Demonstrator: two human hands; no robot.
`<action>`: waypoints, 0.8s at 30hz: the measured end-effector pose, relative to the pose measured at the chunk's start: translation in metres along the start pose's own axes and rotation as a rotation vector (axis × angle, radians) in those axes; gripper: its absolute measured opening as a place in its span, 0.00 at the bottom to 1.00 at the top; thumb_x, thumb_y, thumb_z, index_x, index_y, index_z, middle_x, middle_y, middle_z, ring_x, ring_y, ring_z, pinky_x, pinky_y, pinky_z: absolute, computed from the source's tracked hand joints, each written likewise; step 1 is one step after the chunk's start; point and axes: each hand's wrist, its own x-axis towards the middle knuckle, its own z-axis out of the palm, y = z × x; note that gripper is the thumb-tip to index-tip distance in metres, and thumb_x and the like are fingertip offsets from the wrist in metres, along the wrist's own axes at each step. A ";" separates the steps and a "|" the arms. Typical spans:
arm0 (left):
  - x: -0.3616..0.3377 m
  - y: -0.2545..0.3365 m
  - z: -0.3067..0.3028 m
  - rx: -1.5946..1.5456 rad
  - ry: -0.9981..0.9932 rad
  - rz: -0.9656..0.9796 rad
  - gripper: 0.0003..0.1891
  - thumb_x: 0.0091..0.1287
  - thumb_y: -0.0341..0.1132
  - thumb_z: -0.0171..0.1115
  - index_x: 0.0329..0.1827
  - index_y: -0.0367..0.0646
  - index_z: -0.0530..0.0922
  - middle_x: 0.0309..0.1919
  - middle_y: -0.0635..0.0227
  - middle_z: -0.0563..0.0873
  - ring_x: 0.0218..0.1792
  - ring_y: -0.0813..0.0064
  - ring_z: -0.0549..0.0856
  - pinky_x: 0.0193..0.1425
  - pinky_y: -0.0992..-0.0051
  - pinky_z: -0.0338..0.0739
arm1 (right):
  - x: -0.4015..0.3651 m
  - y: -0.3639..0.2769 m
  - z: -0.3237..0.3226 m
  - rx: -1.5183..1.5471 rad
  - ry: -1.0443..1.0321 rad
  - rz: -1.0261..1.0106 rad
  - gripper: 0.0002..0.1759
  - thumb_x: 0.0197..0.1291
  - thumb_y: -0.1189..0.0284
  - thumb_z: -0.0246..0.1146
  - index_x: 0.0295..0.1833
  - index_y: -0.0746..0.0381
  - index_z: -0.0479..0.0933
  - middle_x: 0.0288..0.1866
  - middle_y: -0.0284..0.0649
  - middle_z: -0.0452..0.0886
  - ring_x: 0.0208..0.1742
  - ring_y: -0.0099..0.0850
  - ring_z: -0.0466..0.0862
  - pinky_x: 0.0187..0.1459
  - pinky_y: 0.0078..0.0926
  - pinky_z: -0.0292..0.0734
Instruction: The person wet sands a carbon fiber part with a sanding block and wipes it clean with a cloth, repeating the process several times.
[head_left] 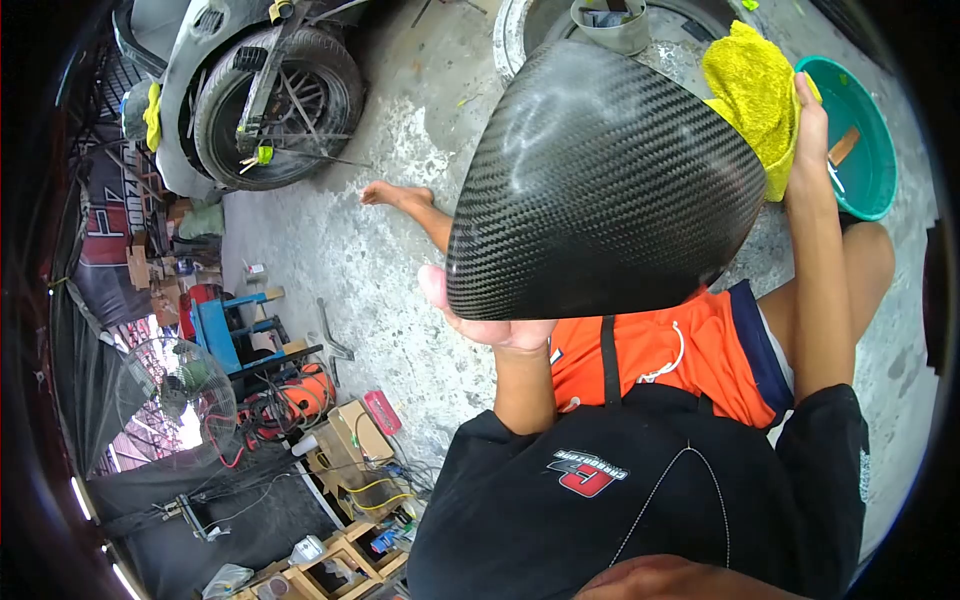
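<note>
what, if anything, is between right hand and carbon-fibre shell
The yellow cloth, held in the right hand at the edge of the carbon-fibre shell; whether it touches is unclear. Nothing visible separates the left hand from the shell.

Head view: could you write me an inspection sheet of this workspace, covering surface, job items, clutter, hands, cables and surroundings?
Surface: concrete floor, blotched with pale patches.
Job's things: black carbon-weave shell, raised above the lap; yellow cloth at its right edge, contact unclear.
Clutter: cardboard box and wooden frame at lower left; teal basin at right with a brown strip inside.
Hands: left hand holds the shell's lower left edge, fingers mostly hidden; right hand holds the cloth.
Cables: yellow cable by the box; red cable near the fan.
Surroundings: caged fan at left; car tyre at upper left.
</note>
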 end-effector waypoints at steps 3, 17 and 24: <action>-0.001 -0.004 0.006 0.101 0.071 0.032 0.40 0.71 0.54 0.54 0.82 0.59 0.47 0.76 0.75 0.63 0.65 0.62 0.73 0.70 0.56 0.69 | 0.000 -0.001 -0.002 0.024 -0.007 -0.006 0.28 0.78 0.55 0.46 0.66 0.67 0.73 0.59 0.48 0.83 0.56 0.42 0.85 0.61 0.40 0.79; -0.016 -0.027 0.036 1.384 -0.851 0.148 0.31 0.68 0.53 0.53 0.59 0.32 0.68 0.59 0.51 0.72 0.62 0.47 0.71 0.69 0.48 0.62 | 0.007 -0.008 -0.008 0.027 -0.029 -0.056 0.29 0.78 0.53 0.43 0.64 0.66 0.74 0.58 0.48 0.83 0.55 0.44 0.84 0.59 0.43 0.80; -0.005 -0.031 0.044 1.470 -0.932 0.286 0.19 0.64 0.42 0.63 0.43 0.30 0.75 0.44 0.52 0.79 0.49 0.48 0.79 0.61 0.52 0.70 | 0.000 -0.009 -0.003 0.013 -0.017 -0.083 0.29 0.78 0.54 0.42 0.65 0.66 0.73 0.58 0.48 0.83 0.55 0.45 0.84 0.60 0.44 0.79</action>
